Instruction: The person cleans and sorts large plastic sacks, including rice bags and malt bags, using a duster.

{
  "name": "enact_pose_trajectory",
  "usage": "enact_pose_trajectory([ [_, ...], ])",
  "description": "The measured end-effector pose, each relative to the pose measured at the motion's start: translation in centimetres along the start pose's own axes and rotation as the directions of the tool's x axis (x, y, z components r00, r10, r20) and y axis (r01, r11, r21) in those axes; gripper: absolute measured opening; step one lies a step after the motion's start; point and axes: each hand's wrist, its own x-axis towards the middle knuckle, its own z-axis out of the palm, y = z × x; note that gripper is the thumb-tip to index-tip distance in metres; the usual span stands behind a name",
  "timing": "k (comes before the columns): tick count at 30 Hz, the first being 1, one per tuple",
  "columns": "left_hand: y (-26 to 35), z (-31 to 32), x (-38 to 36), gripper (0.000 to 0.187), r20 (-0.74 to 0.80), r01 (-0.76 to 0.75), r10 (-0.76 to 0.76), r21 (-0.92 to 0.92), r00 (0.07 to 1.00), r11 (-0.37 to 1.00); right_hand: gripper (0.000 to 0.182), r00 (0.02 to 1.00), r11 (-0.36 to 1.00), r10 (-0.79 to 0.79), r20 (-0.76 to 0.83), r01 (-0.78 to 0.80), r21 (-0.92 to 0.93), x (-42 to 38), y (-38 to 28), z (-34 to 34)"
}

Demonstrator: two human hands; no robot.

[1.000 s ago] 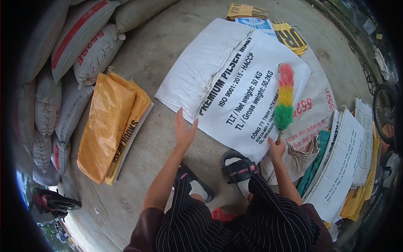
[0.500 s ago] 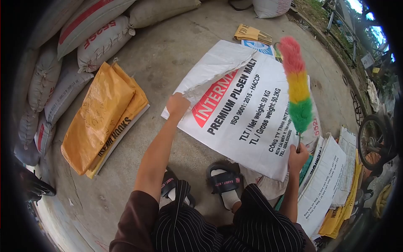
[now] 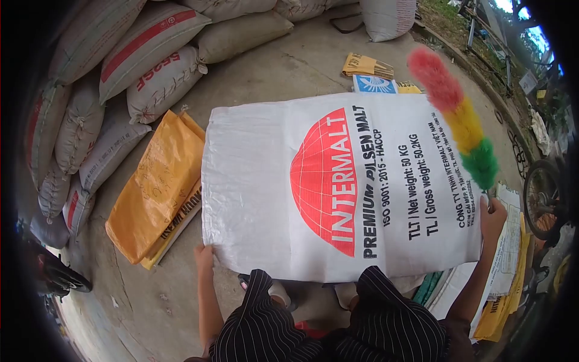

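Observation:
A white woven malt sack (image 3: 259, 181) with a red printed emblem lies spread out flat in front of my knees. My left hand (image 3: 204, 254) grips its near left corner, fingers closed on the edge. At the sack's right side, my right hand (image 3: 493, 216) is wrapped round the handle of a fluffy duster (image 3: 461, 120) banded pink, yellow and green. The duster's head points up and away, over the right end of the sack.
Folded yellow sacks (image 3: 160, 187) lie on the concrete floor at left, below stacked filled sacks (image 3: 163, 90). Small folded bags (image 3: 374, 84) sit beyond the malt sack. More folded sacks (image 3: 506, 265) are at right, near a bicycle wheel (image 3: 543, 199).
The sack's folded-over left part now lies flat, showing the whole red emblem. My left hand has come down and left with the corner; my right hand and the duster have shifted right.

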Motion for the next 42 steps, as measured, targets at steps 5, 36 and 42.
enact_pose_trajectory([
  [5,-5.1,0.4,3.2,0.033,0.204,-0.149,0.118,0.148,0.972,0.978,0.048,0.871,0.867,0.385,0.306,-0.455,0.204,-7.0,5.3,7.3],
  [36,50.5,-1.6,-0.1,0.049,-0.122,-0.623,0.692,-0.566,0.711,0.540,0.049,0.685,0.941,0.327,-0.652,-0.174,0.289,20.7,6.1,-8.5],
  [42,41.3,-11.6,-0.4,0.053,0.057,-0.482,0.637,-0.603,0.769,0.636,0.051,0.588,0.943,0.298,-0.752,-0.302,0.138,20.5,11.8,-11.3],
])
